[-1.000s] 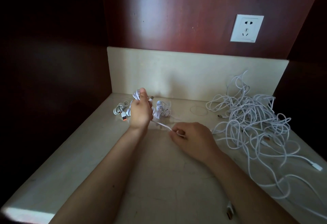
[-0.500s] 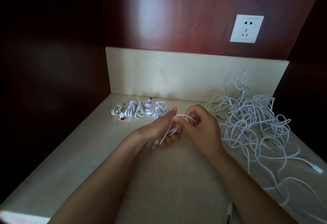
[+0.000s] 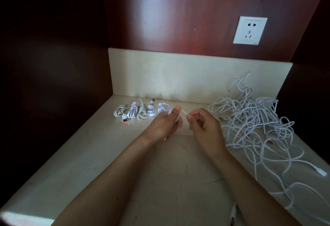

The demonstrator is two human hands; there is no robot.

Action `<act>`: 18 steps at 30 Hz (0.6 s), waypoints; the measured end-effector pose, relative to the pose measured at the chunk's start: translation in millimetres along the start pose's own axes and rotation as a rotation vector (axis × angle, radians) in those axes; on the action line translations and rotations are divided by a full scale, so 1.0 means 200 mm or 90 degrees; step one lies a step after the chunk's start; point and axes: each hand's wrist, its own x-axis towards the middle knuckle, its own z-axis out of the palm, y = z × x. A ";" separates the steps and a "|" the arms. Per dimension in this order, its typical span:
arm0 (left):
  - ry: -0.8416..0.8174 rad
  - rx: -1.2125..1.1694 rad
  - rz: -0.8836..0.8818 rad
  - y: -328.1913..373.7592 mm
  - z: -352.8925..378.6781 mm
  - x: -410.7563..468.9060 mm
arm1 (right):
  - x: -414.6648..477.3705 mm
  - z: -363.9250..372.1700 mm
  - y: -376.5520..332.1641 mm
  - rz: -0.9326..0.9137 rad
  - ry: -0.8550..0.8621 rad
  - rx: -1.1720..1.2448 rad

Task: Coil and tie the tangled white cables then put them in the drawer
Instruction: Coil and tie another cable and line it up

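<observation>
A big tangle of white cables (image 3: 253,124) lies on the right of the cream countertop (image 3: 89,163). Several coiled and tied white cables (image 3: 141,112) sit in a row near the back left, one with an orange-tipped plug (image 3: 124,119). My left hand (image 3: 166,124) grips a small bundle of white cable above the counter's middle. My right hand (image 3: 201,124) pinches a short white strand (image 3: 184,112) stretched between the two hands. Most of the held cable is hidden behind my left hand.
A cream backsplash (image 3: 187,75) rises behind the counter, with dark red wood panels above and at both sides. A white wall socket (image 3: 250,30) sits at the upper right. Loose cable ends trail to the front right (image 3: 319,173).
My left hand set a coiled cable down in the back row, then came to the middle. Both hands now hold another white cable, pulled a little apart with a strand taut between them.
</observation>
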 end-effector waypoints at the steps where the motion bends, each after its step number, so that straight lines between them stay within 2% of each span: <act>1: 0.042 0.017 0.030 -0.01 -0.01 0.01 | 0.00 0.00 0.01 0.003 -0.007 -0.009; 4: 0.152 -0.034 0.063 -0.01 -0.02 0.03 | -0.02 0.02 0.01 0.005 -0.058 -0.056; 7: 0.173 -0.173 0.033 -0.03 -0.03 0.04 | -0.05 0.05 -0.01 -0.026 -0.121 -0.086; 10: 0.150 -0.359 -0.028 -0.03 -0.03 0.06 | -0.05 0.05 -0.03 -0.047 -0.137 -0.135; 13: 0.196 -0.602 -0.062 0.02 -0.03 0.07 | -0.05 0.05 -0.03 -0.077 -0.167 -0.166; 15: 0.267 -0.566 -0.055 0.04 -0.06 0.07 | -0.06 0.06 -0.03 -0.103 -0.201 -0.189; 18: 0.348 -0.392 -0.029 0.01 -0.11 0.07 | -0.07 0.07 -0.03 -0.099 -0.217 -0.164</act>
